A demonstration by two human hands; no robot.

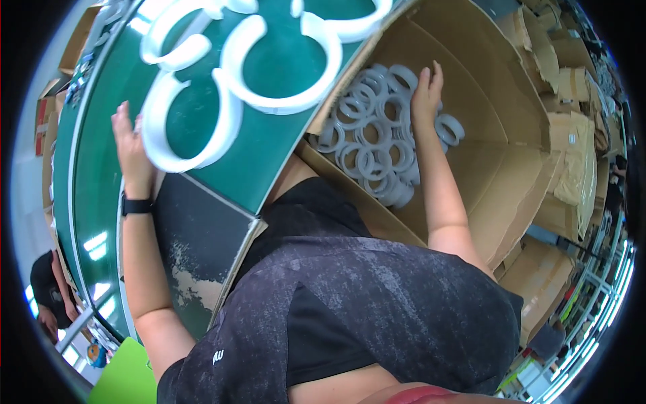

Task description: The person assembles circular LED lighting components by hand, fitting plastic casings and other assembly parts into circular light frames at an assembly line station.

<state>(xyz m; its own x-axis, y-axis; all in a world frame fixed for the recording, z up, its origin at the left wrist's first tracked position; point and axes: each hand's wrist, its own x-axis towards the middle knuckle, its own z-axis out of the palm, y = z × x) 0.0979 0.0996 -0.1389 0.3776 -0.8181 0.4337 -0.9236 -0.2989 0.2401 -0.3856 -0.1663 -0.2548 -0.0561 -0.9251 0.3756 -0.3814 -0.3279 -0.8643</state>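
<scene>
On the green tabletop at the left, my left hand lies against the outer edge of a white C-shaped plastic ring. Its fingers are stretched out rather than wrapped round the ring. Another white C-shaped ring lies just beyond it, with several more toward the far edge. My right hand reaches into a large open cardboard box, fingers extended, beside a pile of translucent white rings. Some of those rings are partly hidden behind that hand and forearm; I see none held in it.
A black board with a worn patch sits beside the table's near corner. More cardboard boxes are stacked at the right. Another person is at the far left, near a bright green surface.
</scene>
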